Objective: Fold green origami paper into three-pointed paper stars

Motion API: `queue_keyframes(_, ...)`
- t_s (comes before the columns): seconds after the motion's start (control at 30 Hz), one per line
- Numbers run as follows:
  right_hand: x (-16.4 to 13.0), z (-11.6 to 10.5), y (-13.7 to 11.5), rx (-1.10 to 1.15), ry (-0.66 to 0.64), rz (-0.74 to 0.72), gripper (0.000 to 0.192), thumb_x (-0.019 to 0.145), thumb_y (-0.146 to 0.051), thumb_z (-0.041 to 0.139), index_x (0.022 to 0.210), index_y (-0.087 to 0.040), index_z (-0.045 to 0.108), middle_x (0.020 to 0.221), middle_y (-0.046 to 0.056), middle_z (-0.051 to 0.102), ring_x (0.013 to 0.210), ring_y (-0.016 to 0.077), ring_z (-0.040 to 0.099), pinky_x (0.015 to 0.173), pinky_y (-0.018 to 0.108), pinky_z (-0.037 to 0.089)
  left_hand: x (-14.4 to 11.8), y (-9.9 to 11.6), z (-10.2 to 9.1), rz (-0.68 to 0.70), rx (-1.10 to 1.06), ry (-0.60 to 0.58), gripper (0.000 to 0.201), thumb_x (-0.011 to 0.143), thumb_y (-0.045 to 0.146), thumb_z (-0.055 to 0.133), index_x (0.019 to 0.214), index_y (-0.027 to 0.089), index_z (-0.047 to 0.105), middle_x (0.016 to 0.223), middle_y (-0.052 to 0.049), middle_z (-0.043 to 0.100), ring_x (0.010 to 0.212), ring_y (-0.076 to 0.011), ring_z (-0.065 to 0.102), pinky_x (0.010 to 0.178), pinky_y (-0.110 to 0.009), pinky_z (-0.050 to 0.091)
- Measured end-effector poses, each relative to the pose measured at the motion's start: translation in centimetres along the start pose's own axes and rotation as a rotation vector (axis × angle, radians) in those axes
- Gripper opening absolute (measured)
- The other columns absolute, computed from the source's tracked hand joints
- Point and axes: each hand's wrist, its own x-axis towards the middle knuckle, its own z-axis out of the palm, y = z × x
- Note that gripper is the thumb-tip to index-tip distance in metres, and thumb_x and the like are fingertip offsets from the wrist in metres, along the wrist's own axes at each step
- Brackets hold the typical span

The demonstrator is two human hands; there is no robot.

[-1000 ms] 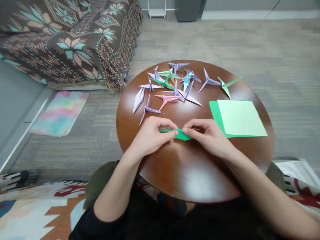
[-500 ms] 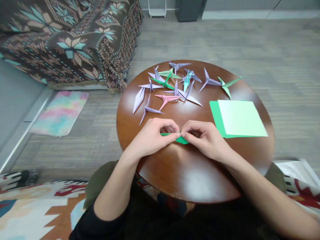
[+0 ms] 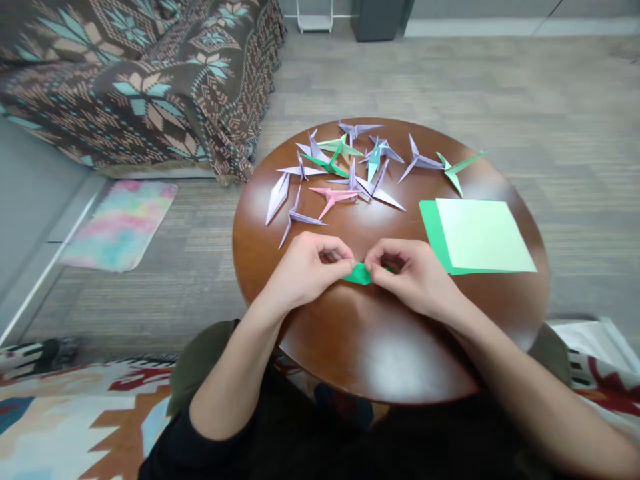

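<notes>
A small folded piece of green paper (image 3: 359, 274) is pinched between my two hands, just above the near half of the round brown table. My left hand (image 3: 315, 267) grips its left side with thumb and forefinger. On the other side, my right hand (image 3: 407, 270) pinches the right end. My fingers hide much of the paper, so its full shape does not show. Beyond the hands lie several folded paper cranes, among them a pink one (image 3: 334, 196), a purple one (image 3: 296, 217) and a dark green one (image 3: 327, 163).
Right of my hands, a stack of square paper sheets (image 3: 485, 233) lies with pale green over brighter green. A light green crane (image 3: 453, 175) sits near the far right edge of the table (image 3: 380, 347). A sofa with a patterned cover (image 3: 165, 93) stands at the far left.
My fingertips have moved slightly apart along the green paper, baring more of its middle. The cranes and the sheets lie as before.
</notes>
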Motion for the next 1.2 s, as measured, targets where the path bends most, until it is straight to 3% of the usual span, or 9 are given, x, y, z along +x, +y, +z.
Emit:
queue_keyframes(0.23,0.0,-0.3,-0.1,0.066,0.007,0.030,0.008,0.084,-0.018,0.065,0.079,-0.018,0.071,0.074,0.000,0.071,0.069,0.0154,0.062,0.065,0.027,0.043,0.0,0.2,-0.2,0.015,-0.035,0.021,0.007,0.079,0.021,0.070,0.075,0.015,0.071,0.070,0.001,0.069,0.065,-0.0111,0.059,0.065,-0.022,0.045)
queue_keyframes(0.43,-0.1,-0.6,-0.3,0.021,0.020,0.011,0.009,0.086,-0.021,0.067,0.079,-0.019,0.073,0.074,0.001,0.071,0.067,0.0158,0.060,0.062,0.027,0.045,-0.2,0.2,-0.4,0.017,0.016,-0.087,0.006,0.078,0.020,0.068,0.075,0.016,0.070,0.065,0.003,0.064,0.060,-0.0100,0.055,0.060,-0.021,0.042)
queue_keyframes(0.6,0.0,-1.5,0.2,0.039,0.181,0.073,0.007,0.082,-0.021,0.070,0.075,-0.021,0.070,0.071,0.002,0.070,0.063,0.0166,0.062,0.056,0.026,0.046,-0.3,0.1,-2.3,0.000,0.079,0.097,0.006,0.075,0.016,0.068,0.070,0.015,0.072,0.068,-0.001,0.071,0.064,-0.0128,0.063,0.062,-0.022,0.047)
queue_keyframes(0.8,0.3,-1.2,0.4,0.140,0.250,0.078,0.012,0.084,-0.029,0.078,0.076,-0.021,0.075,0.072,0.002,0.072,0.063,0.0158,0.062,0.057,0.027,0.047,-0.3,-0.5,-3.3,-0.007,-0.098,0.032,0.037,0.090,0.049,0.072,0.101,0.015,0.078,0.099,-0.010,0.080,0.087,-0.0201,0.076,0.077,-0.026,0.059)
queue_keyframes(0.87,0.4,-1.1,0.5,0.242,0.346,0.089,0.015,0.084,-0.034,0.081,0.077,-0.021,0.077,0.072,0.002,0.072,0.064,0.0157,0.063,0.060,0.027,0.050,0.0,-0.9,-2.9,-0.015,-0.261,0.198,0.049,0.095,0.059,0.062,0.115,0.016,0.072,0.103,-0.011,0.080,0.088,-0.0208,0.078,0.075,-0.027,0.062)
queue_keyframes(0.9,0.5,-1.0,0.6,0.319,0.389,0.101,0.016,0.083,-0.036,0.082,0.078,-0.021,0.078,0.071,0.002,0.072,0.064,0.0156,0.064,0.061,0.028,0.051,0.1,-1.1,-2.5,0.021,-0.318,0.310,0.050,0.096,0.058,0.061,0.125,0.017,0.067,0.105,-0.010,0.079,0.090,-0.0207,0.078,0.077,-0.028,0.063)
queue_keyframes(0.97,0.8,-0.9,0.8,0.483,0.445,0.144,0.019,0.079,-0.039,0.086,0.079,-0.022,0.078,0.073,0.001,0.073,0.063,0.0156,0.066,0.061,0.029,0.054,0.2,-1.2,-1.2,0.133,-0.303,0.408,0.062,0.093,0.045,0.070,0.148,0.025,0.050,0.110,-0.007,0.078,0.102,-0.0209,0.078,0.090,-0.031,0.063)
queue_keyframes(1.07,1.2,-0.6,1.0,0.625,0.469,0.180,0.029,0.070,-0.045,0.092,0.079,-0.021,0.078,0.071,0.001,0.073,0.062,0.0165,0.068,0.062,0.031,0.060,0.0,-1.0,1.3,0.219,-0.211,0.278,0.070,0.092,0.030,0.074,0.153,0.031,0.040,0.121,-0.007,0.076,0.115,-0.0217,0.076,0.104,-0.035,0.060)
queue_keyframes(1.2,1.0,-0.2,0.6,0.634,0.381,0.177,0.031,0.071,-0.046,0.093,0.080,-0.020,0.078,0.067,0.002,0.075,0.060,0.0177,0.071,0.063,0.033,0.062,-0.3,-0.7,3.0,0.270,-0.188,0.214,0.032,0.094,0.028,0.073,0.124,0.024,0.065,0.124,-0.007,0.076,0.111,-0.0204,0.077,0.103,-0.034,0.061)
